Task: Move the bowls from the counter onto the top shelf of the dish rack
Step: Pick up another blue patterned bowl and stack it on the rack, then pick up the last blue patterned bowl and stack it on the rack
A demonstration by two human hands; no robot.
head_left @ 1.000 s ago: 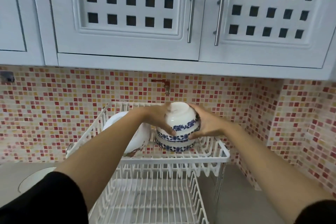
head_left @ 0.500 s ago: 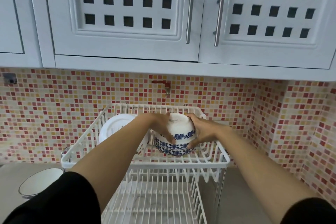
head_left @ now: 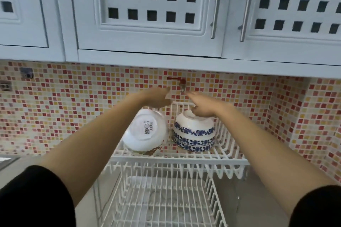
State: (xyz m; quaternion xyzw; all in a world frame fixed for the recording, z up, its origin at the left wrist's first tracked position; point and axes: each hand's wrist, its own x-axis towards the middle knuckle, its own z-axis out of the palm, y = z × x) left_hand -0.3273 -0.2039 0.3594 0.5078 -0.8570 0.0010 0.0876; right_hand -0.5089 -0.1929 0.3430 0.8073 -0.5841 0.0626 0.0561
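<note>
Two blue-patterned white bowls (head_left: 193,132) sit upside down, stacked, on the top shelf of the white wire dish rack (head_left: 180,158). A plain white bowl (head_left: 145,131) leans on its side to their left, its base with a label facing me. My left hand (head_left: 156,97) hovers above the white bowl, fingers apart and empty. Just over the base of the top patterned bowl is my right hand (head_left: 201,106), fingers loose, gripping nothing; whether it touches the bowl I cannot tell.
White wall cabinets (head_left: 166,14) hang low above the rack. A red tap (head_left: 180,82) sticks out of the mosaic tile wall right behind my hands. The rack's lower shelf (head_left: 156,201) holds nothing. The grey counter (head_left: 239,199) runs to the right.
Both hands let go of the patterned bowl, which now rests on the other one, and lifted up and back. The view shifted, and the counter bowl at left left the frame.
</note>
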